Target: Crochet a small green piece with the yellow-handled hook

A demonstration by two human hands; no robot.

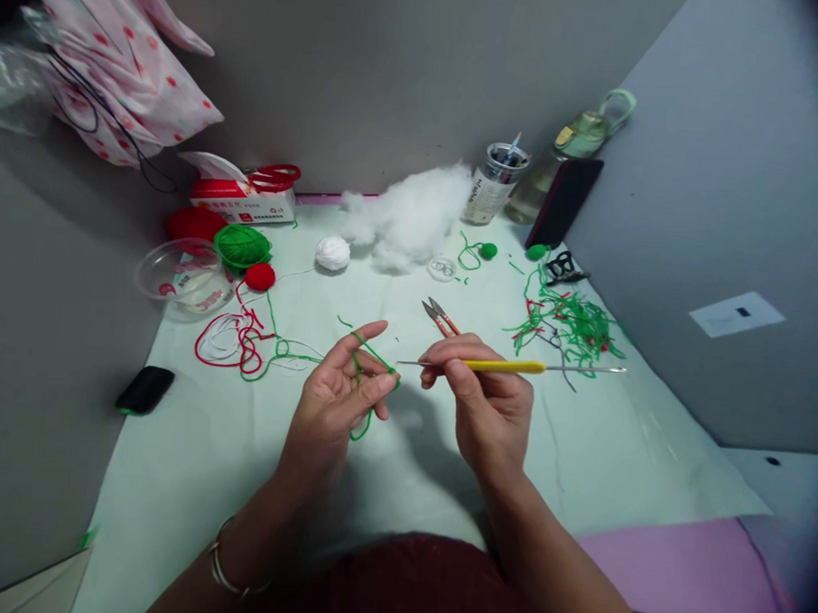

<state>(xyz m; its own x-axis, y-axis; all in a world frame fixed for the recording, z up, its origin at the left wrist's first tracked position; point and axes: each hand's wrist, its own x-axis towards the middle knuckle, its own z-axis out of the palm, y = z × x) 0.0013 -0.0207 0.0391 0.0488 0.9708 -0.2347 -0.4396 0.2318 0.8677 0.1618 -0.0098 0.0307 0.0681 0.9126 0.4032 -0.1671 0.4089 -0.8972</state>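
Note:
Green yarn runs over the raised index finger of my left hand, whose thumb pinches it near the fingertips. A loop of the strand hangs below the fingers. My right hand grips a crochet hook by its yellow handle, held level. The hook's thin left tip points at the pinched yarn, a small distance from it; whether they touch I cannot tell. Its other metal end sticks out to the right. Just behind my right hand lie thread snips with orange handles, partly hidden by my fingers.
Loose red, white and green yarn lies at left, near a green ball and a clear bowl. White stuffing and a white yarn ball sit at the back. Green scraps, a phone and a bottle are at right.

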